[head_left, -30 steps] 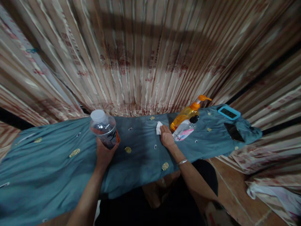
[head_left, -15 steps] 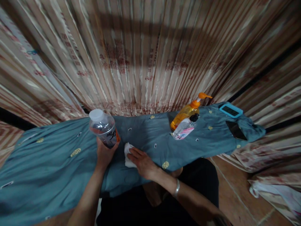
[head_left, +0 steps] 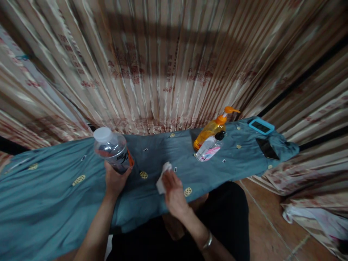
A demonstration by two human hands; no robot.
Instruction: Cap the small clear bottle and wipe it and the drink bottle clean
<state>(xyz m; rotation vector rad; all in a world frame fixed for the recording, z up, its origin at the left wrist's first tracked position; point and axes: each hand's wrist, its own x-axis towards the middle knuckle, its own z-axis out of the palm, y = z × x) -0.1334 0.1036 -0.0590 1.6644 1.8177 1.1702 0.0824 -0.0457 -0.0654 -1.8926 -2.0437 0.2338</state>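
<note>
My left hand (head_left: 116,181) is wrapped around the lower part of a large clear plastic bottle (head_left: 111,146) with a white cap and an orange-and-black label. The bottle stands upright on the teal cloth (head_left: 152,203). My right hand (head_left: 174,190) presses a folded white tissue (head_left: 162,181) to the cloth, its fingers slightly blurred. To the right of that hand stand a clear bottle with a black cap and pink label (head_left: 208,149) and, just behind it, an amber pump bottle (head_left: 208,134) with an orange pump head.
A blue-framed device (head_left: 261,126) and a dark phone-like slab (head_left: 268,148) lie at the cloth's right end. Behind the cloth-covered surface hangs a striped, patterned curtain (head_left: 163,72). Tiled floor (head_left: 268,217) shows at lower right.
My right hand has slid the white tissue to the right across the cloth, away from the large bottle. My left hand keeps its hold. The view has shifted slightly.
</note>
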